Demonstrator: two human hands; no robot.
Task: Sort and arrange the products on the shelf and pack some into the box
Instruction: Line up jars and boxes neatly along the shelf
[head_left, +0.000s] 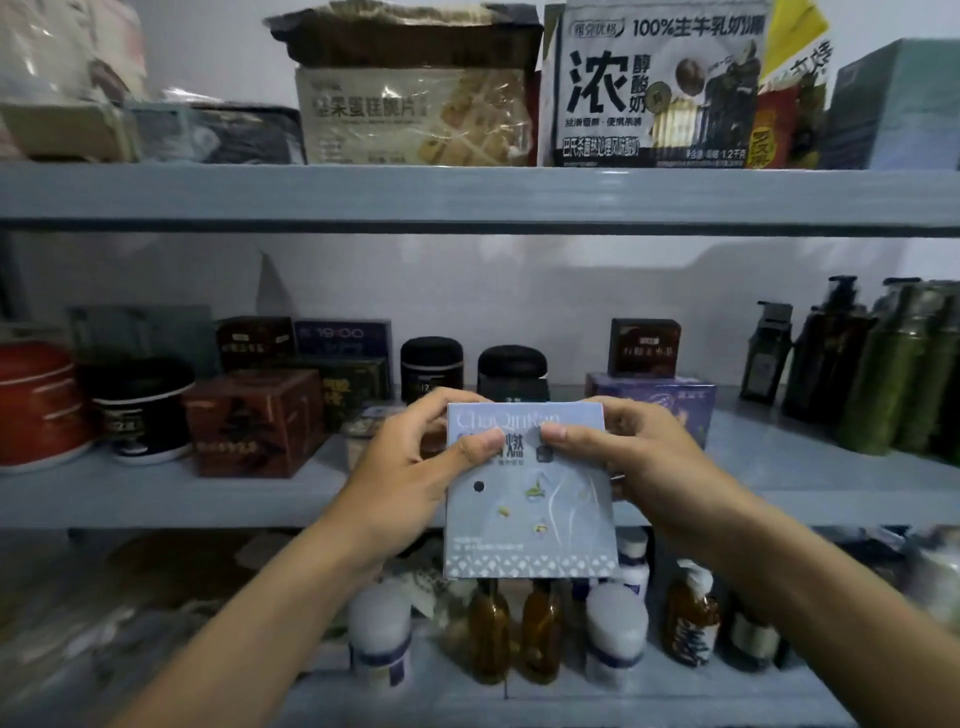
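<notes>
Here, left hand and right hand together grip one pale blue box, fingers curled round its top.

I'm looking at a grey shelf standing against a plain white wall. Its upper board is casting a soft shadow on the wall beneath it, and dim, even light is falling across the middle board and the lower board.
</notes>
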